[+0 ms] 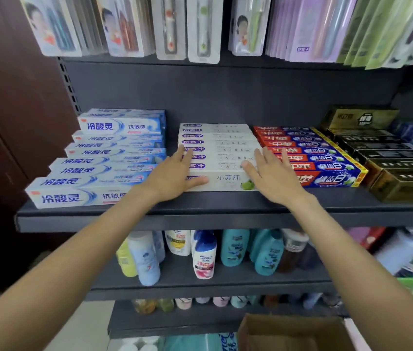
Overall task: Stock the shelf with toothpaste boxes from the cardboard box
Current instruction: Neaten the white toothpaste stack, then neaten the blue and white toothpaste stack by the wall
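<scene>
Several white toothpaste boxes with purple logos (pixel 222 148) lie in a row on the dark shelf (pixel 225 219). My left hand (pixel 175 174) lies flat on the left end of the front white boxes, fingers straight, thumb against the front face. My right hand (pixel 270 174) rests flat on their right end, fingers spread over the boxes and the neighbouring red ones. An open cardboard box (pixel 294 334) sits on the floor at the bottom right; its inside is mostly out of view.
Blue-and-white toothpaste boxes (pixel 104 160) fill the shelf's left, red-and-blue ones (pixel 311 153) and black-gold ones (pixel 390 160) the right. Toothbrush packs (pixel 200 26) hang above. Shampoo bottles (pixel 205 254) stand on the shelf below.
</scene>
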`<action>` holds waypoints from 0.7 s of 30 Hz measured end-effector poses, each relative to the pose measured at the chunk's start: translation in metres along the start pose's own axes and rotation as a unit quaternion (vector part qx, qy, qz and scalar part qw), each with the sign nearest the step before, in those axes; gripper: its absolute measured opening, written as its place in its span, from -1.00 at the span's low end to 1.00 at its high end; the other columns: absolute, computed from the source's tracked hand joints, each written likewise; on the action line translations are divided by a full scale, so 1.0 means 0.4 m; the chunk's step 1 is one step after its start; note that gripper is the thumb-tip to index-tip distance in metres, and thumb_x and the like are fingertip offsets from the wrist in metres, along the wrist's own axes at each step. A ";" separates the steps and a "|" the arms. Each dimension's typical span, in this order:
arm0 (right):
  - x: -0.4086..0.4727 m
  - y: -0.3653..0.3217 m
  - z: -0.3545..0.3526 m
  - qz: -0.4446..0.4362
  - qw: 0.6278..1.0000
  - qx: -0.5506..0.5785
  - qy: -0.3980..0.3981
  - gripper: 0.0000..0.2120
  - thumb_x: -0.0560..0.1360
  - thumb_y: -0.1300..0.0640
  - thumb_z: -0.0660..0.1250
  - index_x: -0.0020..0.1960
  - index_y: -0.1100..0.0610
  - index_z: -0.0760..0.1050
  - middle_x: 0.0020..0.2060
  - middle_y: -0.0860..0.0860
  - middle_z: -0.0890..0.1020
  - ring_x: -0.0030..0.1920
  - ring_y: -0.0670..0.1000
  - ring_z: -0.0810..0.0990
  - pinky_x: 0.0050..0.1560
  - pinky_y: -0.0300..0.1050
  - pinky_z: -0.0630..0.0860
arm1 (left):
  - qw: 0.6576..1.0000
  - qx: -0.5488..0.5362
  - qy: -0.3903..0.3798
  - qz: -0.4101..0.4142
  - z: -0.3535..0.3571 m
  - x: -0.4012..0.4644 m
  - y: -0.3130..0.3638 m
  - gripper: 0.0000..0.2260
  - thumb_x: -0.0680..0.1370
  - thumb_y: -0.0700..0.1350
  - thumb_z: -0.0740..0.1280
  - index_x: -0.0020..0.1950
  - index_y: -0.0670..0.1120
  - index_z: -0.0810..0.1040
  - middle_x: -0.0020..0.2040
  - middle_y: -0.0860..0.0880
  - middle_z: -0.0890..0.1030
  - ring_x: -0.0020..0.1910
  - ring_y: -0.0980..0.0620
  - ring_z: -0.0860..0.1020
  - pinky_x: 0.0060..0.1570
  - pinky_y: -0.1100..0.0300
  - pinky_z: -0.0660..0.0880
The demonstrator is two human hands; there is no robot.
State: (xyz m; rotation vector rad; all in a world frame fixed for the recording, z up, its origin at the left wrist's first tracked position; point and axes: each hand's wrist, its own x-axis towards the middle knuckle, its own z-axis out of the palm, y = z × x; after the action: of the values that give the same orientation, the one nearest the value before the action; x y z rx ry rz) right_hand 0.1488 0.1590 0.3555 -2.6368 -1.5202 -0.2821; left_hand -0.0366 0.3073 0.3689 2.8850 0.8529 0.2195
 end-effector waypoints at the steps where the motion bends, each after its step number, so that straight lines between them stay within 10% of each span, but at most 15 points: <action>1: 0.004 0.000 0.002 -0.012 1.000 -0.017 0.001 0.02 0.32 -0.34 -0.60 0.52 0.20 0.05 0.49 0.22 0.15 0.52 0.14 0.04 0.48 0.20 -0.19 | 1.000 0.006 0.001 0.001 0.001 0.003 0.000 -0.23 0.53 0.25 0.15 0.55 -0.13 -0.07 0.56 -0.15 -0.10 0.48 -0.17 0.16 0.41 0.04 0.13; 5: 0.004 0.008 0.001 -0.029 0.999 -0.038 -0.012 0.21 0.17 -0.36 -0.79 0.52 0.18 0.07 0.49 0.24 0.16 0.51 0.17 0.06 0.49 0.21 -0.17 | 1.000 0.013 -0.007 0.001 0.006 0.013 0.000 -0.24 0.53 0.24 0.16 0.55 -0.15 -0.05 0.56 -0.16 -0.09 0.45 -0.19 0.21 0.38 0.00 0.18; 11: -0.016 -0.015 -0.029 0.006 1.000 0.015 -0.009 -0.36 0.61 -0.18 -0.20 0.51 0.23 0.07 0.50 0.23 0.09 0.52 0.19 -0.02 0.46 0.26 -0.14 | 0.996 0.085 0.025 -0.028 -0.002 0.000 0.011 -0.24 0.50 0.30 0.16 0.52 -0.13 0.08 0.54 -0.15 0.07 0.49 -0.21 0.08 0.44 -0.11 0.08; 16: -0.067 -0.083 -0.071 -0.101 0.969 0.116 0.194 -0.54 0.62 -0.03 0.01 0.34 0.21 0.43 0.34 0.16 0.44 0.35 0.16 0.35 0.36 0.06 0.25 | 0.971 0.023 0.236 0.010 -0.032 -0.114 0.011 -0.46 0.52 0.26 0.12 0.32 -0.08 0.47 0.30 -0.07 0.51 0.32 -0.12 0.41 0.32 -0.01 0.25; 21: -0.126 -0.260 -0.110 -0.186 0.928 0.252 0.201 -0.70 0.61 0.07 0.14 0.27 0.14 0.48 0.21 0.03 0.55 0.17 0.05 0.51 0.11 -0.07 0.42 | 0.929 -0.066 0.365 0.010 -0.074 -0.295 -0.161 -0.58 0.48 0.18 0.22 0.21 -0.02 0.55 0.14 0.03 0.62 0.15 -0.06 0.54 0.18 -0.07 0.40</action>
State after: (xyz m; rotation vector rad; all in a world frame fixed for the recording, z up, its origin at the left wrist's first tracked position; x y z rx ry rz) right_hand 0.0292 0.1612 0.3865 -1.7655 -1.6575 -0.3681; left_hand -0.1738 0.2986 0.3753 2.6680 0.8398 1.3523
